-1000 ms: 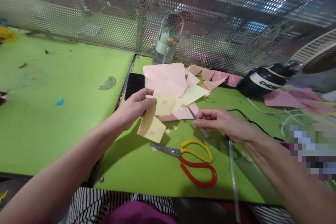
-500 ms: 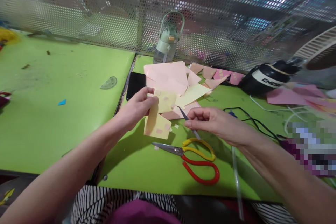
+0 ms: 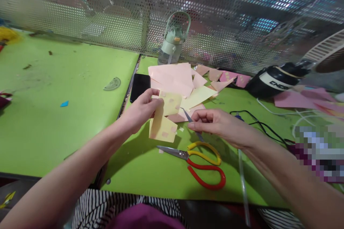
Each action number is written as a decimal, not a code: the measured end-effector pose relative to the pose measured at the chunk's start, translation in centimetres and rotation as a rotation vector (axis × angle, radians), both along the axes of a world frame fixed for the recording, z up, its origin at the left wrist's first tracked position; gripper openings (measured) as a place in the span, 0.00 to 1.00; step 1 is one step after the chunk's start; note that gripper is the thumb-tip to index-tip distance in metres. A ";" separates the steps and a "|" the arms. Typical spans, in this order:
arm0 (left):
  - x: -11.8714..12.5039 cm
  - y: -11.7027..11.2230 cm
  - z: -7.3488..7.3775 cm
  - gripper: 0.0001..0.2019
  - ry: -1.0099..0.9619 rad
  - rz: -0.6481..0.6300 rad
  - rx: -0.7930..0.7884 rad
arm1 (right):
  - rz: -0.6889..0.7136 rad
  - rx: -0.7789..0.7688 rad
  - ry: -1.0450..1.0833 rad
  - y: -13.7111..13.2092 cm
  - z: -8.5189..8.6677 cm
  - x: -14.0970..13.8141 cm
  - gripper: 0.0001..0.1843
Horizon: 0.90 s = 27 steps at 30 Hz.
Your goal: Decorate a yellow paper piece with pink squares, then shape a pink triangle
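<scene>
Between thumb and fingers, my left hand (image 3: 143, 109) pinches a folded piece of yellow paper (image 3: 163, 128) dotted with small pinkish squares. My right hand (image 3: 212, 123) is closed on slim grey tweezers (image 3: 187, 115), whose points are close to the paper's right edge; whether they touch it I cannot tell. Below the hands lie scissors (image 3: 182, 154) with one yellow and one red handle, their blades pointing left. Behind the held paper are a pink sheet (image 3: 172, 78) and a pale yellow sheet (image 3: 200, 96). A tiny paper scrap (image 3: 181, 129) rests between the hands.
A black phone (image 3: 140, 86) lies left of the sheets, with a clear protractor (image 3: 112, 83) farther left. A green bottle (image 3: 172, 44) stands at the mesh partition (image 3: 107, 14). A black bottle (image 3: 274, 78) lies at right, near cables (image 3: 258, 125) and pink paper (image 3: 295, 97).
The view has shifted very slightly. Both hands keep their hold, and the yellow paper and tweezers stay almost in the same place.
</scene>
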<state>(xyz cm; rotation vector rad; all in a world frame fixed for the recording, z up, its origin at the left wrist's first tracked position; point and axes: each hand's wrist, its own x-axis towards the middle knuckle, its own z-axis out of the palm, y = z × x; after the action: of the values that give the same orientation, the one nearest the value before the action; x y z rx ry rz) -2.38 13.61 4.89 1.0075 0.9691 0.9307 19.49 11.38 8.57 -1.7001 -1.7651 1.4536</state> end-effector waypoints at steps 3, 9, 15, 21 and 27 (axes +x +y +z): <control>0.0 0.0 -0.1 0.04 0.001 -0.006 0.009 | -0.003 -0.017 -0.015 0.0 0.1 0.1 0.21; -0.1 0.1 -0.3 0.05 0.004 -0.011 0.020 | 0.018 0.001 -0.031 -0.5 0.7 1.1 0.22; -0.4 0.2 -0.1 0.04 0.053 -0.033 0.080 | 0.052 0.144 -0.539 -0.3 -1.9 5.1 0.23; -0.5 0.3 0.0 0.05 0.053 -0.128 0.040 | -0.089 0.343 -0.514 -1.6 -2.0 4.0 0.28; -0.4 0.2 0.0 0.04 0.048 -0.118 0.058 | -0.114 0.197 0.144 -2.4 -1.5 -1.3 0.19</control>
<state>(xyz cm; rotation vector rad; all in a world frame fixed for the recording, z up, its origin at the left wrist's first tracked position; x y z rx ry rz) -2.73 13.79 4.90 1.1281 0.9165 0.8434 18.17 8.96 7.04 -1.5302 -1.6474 1.2739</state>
